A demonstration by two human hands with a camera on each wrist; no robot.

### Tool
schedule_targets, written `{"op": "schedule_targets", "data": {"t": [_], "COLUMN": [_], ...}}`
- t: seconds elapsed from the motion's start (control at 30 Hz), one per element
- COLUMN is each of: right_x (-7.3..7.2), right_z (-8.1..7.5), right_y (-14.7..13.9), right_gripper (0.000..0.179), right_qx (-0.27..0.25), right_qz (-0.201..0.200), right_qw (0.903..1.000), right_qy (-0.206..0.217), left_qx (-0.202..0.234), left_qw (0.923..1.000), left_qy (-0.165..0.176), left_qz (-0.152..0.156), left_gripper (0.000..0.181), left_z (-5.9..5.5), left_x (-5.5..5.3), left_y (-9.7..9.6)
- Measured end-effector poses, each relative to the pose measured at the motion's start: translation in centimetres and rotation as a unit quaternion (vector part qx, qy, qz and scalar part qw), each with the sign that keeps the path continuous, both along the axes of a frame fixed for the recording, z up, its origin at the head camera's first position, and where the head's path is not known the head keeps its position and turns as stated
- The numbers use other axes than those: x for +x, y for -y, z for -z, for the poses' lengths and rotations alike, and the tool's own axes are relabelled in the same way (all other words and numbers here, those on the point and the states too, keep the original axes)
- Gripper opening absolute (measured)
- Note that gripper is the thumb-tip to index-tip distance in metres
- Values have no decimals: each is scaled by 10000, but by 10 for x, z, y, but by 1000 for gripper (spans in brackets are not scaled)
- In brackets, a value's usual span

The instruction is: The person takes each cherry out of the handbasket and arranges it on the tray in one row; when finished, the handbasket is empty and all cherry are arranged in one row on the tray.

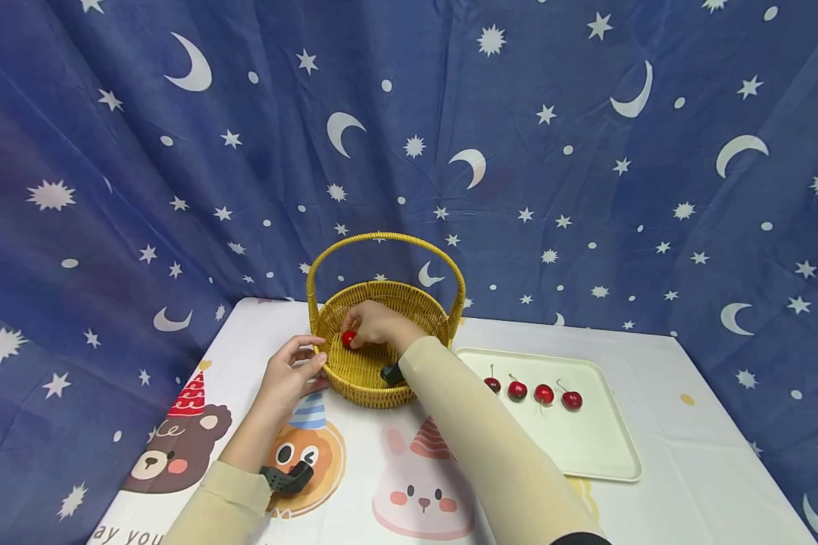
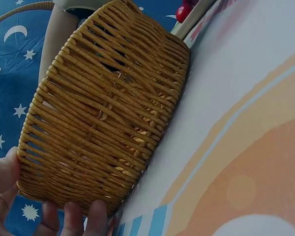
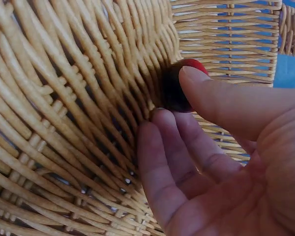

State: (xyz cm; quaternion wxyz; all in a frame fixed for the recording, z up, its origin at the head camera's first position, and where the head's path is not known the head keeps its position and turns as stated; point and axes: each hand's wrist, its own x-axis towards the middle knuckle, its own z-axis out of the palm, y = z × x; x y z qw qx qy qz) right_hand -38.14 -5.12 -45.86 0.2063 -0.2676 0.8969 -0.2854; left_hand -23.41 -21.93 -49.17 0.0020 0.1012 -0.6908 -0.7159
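Note:
A golden wicker basket [image 1: 368, 395] with a tall arched handle stands on the table. My right hand [image 1: 376, 322] reaches down inside it and pinches a red cherry [image 1: 348, 340] between thumb and fingers, near the left inner wall. In the right wrist view the cherry [image 3: 179, 87] looks dark on its shaded side, and the fingertips are close against the woven surface. My left hand [image 1: 291, 371] holds the basket's left side. Seen from the left wrist, its thumb is at the rim and its other fingers lie along the outer wall of the basket [image 2: 103, 108].
Right of the basket lies a cream rectangular tray [image 1: 586, 446]. Several stemmed cherries [image 1: 544, 394] sit in a row near its far side. A white tablecloth [image 1: 695, 454] with cartoon animals covers the table. Behind it hangs a blue curtain [image 1: 409, 106] with moons and stars.

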Motion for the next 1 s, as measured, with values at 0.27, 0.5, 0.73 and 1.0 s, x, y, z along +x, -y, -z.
{"op": "schedule_targets", "data": {"t": [0.27, 0.5, 0.73, 1.0], "right_x": [0, 3, 9, 13], "right_z": [-7, -4, -3, -7], "right_y": [2, 6, 13, 16], "right_gripper": [31, 44, 32, 27], "right_qx": [-97, 134, 371, 506], "right_qz": [-33, -627, -839, -1150], "right_qw": [9999, 9979, 9957, 9919], "right_qy": [-44, 45, -98, -176], "left_qx": [56, 49, 29, 82], "left_qw": [10000, 10000, 10000, 10000], "left_qy": [-12, 6, -4, 0], "left_qz": [19, 48, 80, 51], "left_gripper": [39, 38, 40, 41], "left_z": [0, 1, 0, -1], "left_x": [-1, -1, 0, 0], "left_y": [0, 0, 0, 0]}}
